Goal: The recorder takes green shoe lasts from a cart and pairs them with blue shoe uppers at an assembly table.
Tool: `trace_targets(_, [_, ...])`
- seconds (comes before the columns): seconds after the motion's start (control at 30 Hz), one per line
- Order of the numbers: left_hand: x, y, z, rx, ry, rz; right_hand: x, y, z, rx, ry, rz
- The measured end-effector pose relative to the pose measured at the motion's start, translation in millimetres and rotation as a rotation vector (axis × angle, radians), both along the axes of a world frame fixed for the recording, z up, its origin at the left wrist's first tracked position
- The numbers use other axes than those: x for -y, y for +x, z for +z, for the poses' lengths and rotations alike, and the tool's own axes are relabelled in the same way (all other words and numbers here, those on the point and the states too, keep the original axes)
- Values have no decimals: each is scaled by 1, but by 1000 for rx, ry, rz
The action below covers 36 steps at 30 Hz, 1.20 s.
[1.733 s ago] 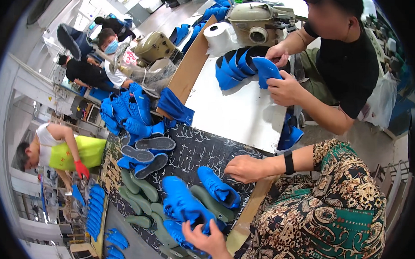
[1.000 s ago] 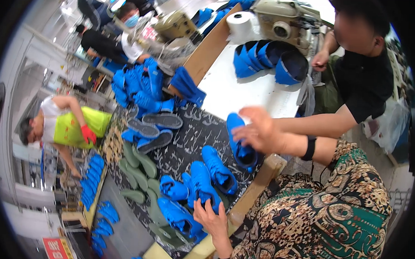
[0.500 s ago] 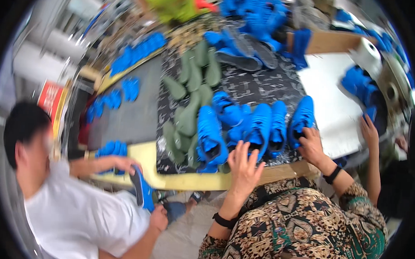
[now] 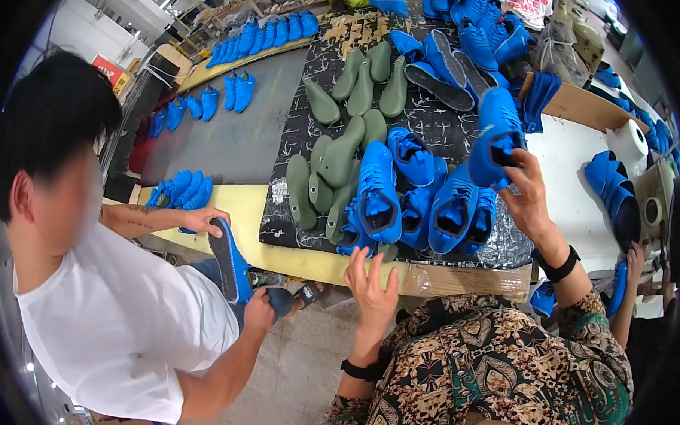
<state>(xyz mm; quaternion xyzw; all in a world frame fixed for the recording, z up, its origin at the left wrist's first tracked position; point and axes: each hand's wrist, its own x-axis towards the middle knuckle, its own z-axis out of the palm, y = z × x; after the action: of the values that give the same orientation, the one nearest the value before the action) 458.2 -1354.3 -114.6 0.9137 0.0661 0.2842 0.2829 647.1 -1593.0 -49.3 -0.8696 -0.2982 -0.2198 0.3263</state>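
A blue sneaker [image 4: 496, 139] hangs over the right side of the patterned black table, toe pointing away. My right hand [image 4: 526, 193] grips it at the heel opening, thumb and fingers closed on the collar. With fingers spread and nothing in them, my left hand [image 4: 371, 292] is held at the table's front edge. Just beyond it a cluster of blue sneakers stands on the table, one sneaker [image 4: 380, 195] nearest that hand and another sneaker [image 4: 452, 209] farther right. Green shoe lasts [image 4: 342, 153] lie in a loose pile to the left of them.
On the left a person in a white shirt [image 4: 126, 317] holds a blue shoe [image 4: 230, 261]. More blue shoes [image 4: 481, 41] are heaped at the far side. To the right, a white tabletop [image 4: 570, 164] carries a white roll [image 4: 628, 140] and another person's hand [image 4: 635, 260] shows beyond.
My right hand has lifted the rightmost sneaker off the table and moved it farther away. My left hand has drawn back slightly toward me and left. The view has shifted.
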Motion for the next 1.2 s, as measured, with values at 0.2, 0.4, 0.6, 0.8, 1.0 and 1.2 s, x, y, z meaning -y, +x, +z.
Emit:
trace_targets(0.2, [-33, -5, -26, -25, -57, 212, -16, 15, -21, 41, -120, 28])
trace_targets(0.4, [-98, 37, -46, 46, -193, 323, 45, 9, -74, -121, 94, -233])
trace_targets(0.6, [-144, 107, -61, -333, -128, 662, 82, -24, -142, -207, -107, -328])
trace_targets(0.8, [-153, 137, -73, -587, 35, 831, 69, -49, -155, -201, -97, -300])
trace_targets(1.0, [-180, 127, -84, -470, 145, 815, 75, -47, -158, -214, -89, -275])
trace_targets(1.2, [-216, 108, -74, -543, 96, 921, 72, -49, -156, -191, -70, -264])
